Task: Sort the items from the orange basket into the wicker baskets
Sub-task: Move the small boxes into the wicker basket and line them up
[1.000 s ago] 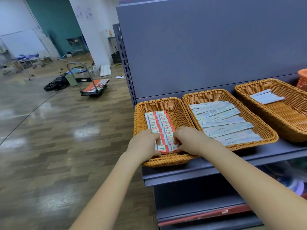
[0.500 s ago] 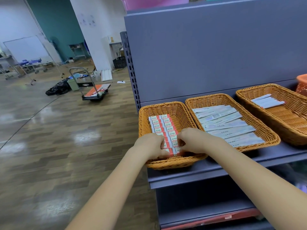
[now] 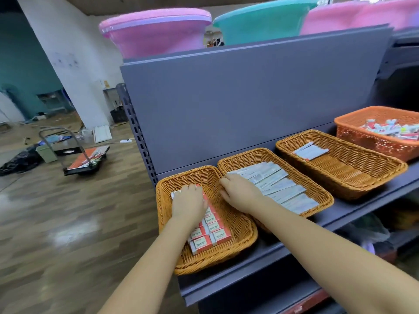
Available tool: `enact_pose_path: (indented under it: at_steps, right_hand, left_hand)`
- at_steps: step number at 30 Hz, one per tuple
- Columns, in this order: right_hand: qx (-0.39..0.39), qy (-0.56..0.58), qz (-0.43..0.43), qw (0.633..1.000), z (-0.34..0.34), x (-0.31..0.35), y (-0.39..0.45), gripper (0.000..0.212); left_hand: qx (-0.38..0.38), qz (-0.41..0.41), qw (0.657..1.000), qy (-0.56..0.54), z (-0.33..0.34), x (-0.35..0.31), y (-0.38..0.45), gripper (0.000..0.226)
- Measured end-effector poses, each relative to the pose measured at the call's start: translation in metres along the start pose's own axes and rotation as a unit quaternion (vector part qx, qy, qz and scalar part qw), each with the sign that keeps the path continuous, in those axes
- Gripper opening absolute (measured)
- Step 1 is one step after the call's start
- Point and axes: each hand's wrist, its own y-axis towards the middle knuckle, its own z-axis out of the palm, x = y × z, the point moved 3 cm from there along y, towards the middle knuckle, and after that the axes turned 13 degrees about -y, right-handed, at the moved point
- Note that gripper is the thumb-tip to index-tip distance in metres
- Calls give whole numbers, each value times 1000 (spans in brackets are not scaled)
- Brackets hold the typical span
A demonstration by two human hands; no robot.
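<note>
Tidying the small red boxes (image 3: pixel 209 232) in the leftmost wicker basket (image 3: pixel 238 243).
Left hand (image 3: pixel 189 203) presses flat on them, holding nothing; right hand (image 3: pixel 241 193) hovers, grip unclear. Next likely a reach to the orange basket (image 3: pixel 362 137), far right.

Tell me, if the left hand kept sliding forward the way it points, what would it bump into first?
Probably the far wall of the wicker basket it is in. The left hand lies flat on the small boxes, pointing that way; depth is hard to judge.

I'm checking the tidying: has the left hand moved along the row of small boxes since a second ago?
Yes. The left hand has slid from the near end of the leftmost wicker basket toward its far end.
</note>
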Motion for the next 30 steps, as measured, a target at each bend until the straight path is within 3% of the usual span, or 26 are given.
enact_pose_path:
  at_steps: [8,19,30]
  right_hand:
    - [-7,-35,11,999,-9,-88,-4,35]
    - [-23,-68,61,995,-34,-280,-39,29]
    - [-25,-69,189,979,-23,-468,-62,32]
  left_hand:
    - [-25,7,1000,14,-18,-79,40,39]
    - [-32,43,998,-18,-13,-260,120,40]
    - [-36,162,985,-51,10,-425,225,42]
